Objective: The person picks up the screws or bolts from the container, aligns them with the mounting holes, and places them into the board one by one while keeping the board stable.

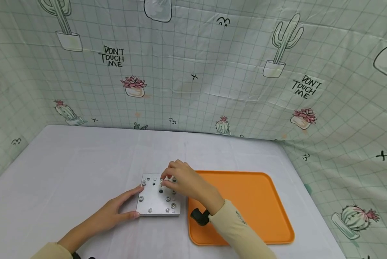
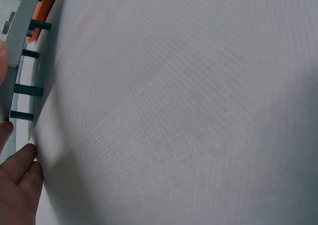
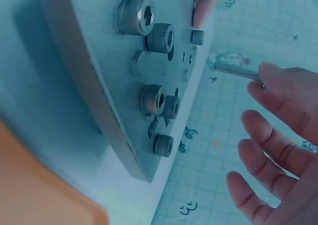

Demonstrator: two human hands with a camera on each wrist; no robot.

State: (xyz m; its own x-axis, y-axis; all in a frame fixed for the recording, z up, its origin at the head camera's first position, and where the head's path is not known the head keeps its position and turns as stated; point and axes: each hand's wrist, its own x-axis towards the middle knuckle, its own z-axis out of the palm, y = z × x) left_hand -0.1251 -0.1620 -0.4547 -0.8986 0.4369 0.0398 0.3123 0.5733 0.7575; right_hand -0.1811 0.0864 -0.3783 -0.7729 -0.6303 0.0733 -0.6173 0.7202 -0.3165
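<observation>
Right hand (image 3: 278,150) w/ threaded bolt (image 3: 233,71) by grey, socket-screw-studded plate (image 1: 159,197).

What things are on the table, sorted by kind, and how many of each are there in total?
Metal plate studded with socket-head bolts: 1
Orange tray: 1
Loose bolt pinched in the right hand: 1
Hands at work, counting the left hand that steadies the plate's edge: 2
Total: 5
The bolts seated in the plate are too small to count surely.
</observation>
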